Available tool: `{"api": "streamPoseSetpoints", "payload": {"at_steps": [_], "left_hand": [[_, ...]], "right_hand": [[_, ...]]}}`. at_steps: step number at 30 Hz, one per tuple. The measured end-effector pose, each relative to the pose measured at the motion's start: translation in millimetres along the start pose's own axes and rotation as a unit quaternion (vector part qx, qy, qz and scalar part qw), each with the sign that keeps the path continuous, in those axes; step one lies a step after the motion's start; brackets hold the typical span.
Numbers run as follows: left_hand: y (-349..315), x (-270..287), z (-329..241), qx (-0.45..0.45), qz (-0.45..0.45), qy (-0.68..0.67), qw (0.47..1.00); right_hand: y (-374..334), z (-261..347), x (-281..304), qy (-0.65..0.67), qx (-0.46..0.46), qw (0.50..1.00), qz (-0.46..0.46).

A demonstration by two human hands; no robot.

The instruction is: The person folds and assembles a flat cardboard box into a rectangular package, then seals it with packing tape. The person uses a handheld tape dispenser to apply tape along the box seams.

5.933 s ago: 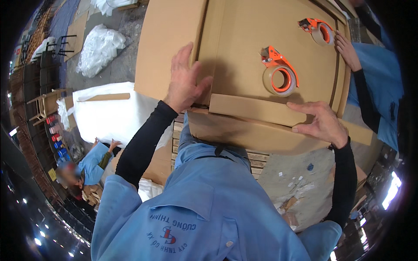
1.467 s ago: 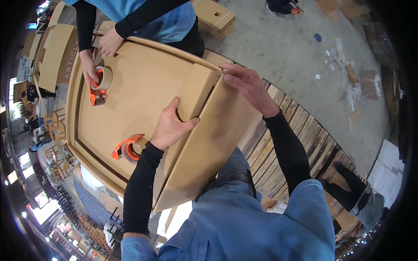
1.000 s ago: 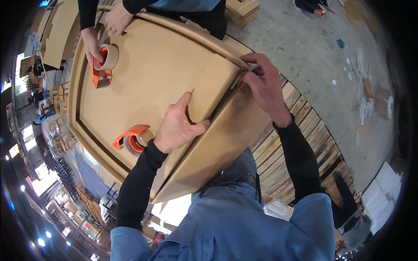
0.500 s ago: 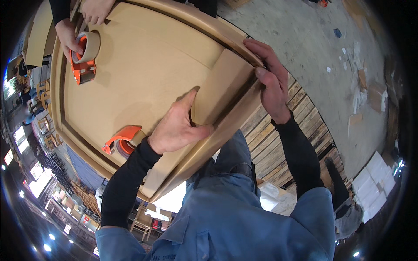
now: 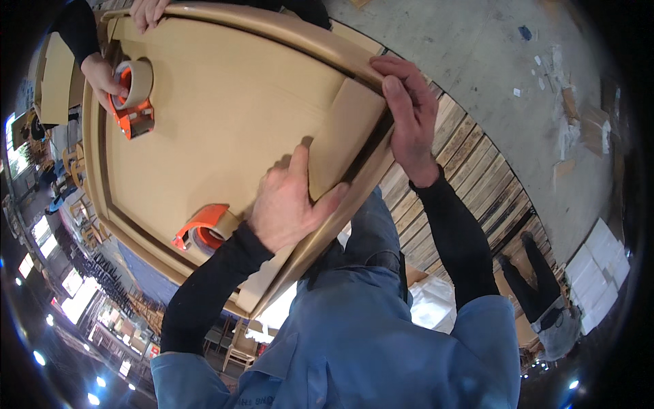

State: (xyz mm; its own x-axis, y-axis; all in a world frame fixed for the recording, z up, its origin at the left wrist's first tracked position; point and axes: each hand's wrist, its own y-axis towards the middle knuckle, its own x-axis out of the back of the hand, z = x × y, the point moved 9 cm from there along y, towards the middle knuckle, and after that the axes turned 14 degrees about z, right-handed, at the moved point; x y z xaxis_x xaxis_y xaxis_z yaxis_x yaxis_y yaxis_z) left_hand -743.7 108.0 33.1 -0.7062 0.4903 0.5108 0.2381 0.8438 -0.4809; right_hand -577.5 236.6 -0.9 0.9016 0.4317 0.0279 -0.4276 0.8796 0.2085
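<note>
A large brown cardboard box (image 5: 225,102) with a raised rim lies in front of me. My left hand (image 5: 286,201) rests with fingers spread on a cardboard strip (image 5: 347,126) along the box's near right side, the thumb reaching to the rim. At the right corner, my right hand (image 5: 413,119) grips the rim, fingers over the outside and thumb on top. Just left of my left wrist, an orange tape dispenser (image 5: 208,221) with a roll of tape lies on the cardboard, partly behind my sleeve.
Across the box, a co-worker's hand (image 5: 102,76) holds a second orange tape dispenser (image 5: 139,121); their other hand (image 5: 146,12) is on the far rim. A slatted wooden pallet (image 5: 470,170) lies below at right. Scraps litter the concrete floor (image 5: 470,41). Another person (image 5: 552,313) appears at lower right.
The co-worker's free hand has shifted from inside the box onto the far rim. My left hand has flattened slightly against the strip. My right hand keeps its hold on the corner.
</note>
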Motion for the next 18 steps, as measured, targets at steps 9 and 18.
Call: {"api": "streamPoseSetpoints", "payload": {"at_steps": [9,18], "left_hand": [[-5.1,4.2,-7.4,-0.073,-0.102,0.041,0.991],[0.6,3.5,-0.8,-0.04,-0.109,0.045,0.992]], "right_hand": [[-1.1,7.8,-3.7,-0.03,-0.047,0.998,0.019],[9.9,13.7,-2.1,-0.029,-0.061,0.997,0.025]]}}
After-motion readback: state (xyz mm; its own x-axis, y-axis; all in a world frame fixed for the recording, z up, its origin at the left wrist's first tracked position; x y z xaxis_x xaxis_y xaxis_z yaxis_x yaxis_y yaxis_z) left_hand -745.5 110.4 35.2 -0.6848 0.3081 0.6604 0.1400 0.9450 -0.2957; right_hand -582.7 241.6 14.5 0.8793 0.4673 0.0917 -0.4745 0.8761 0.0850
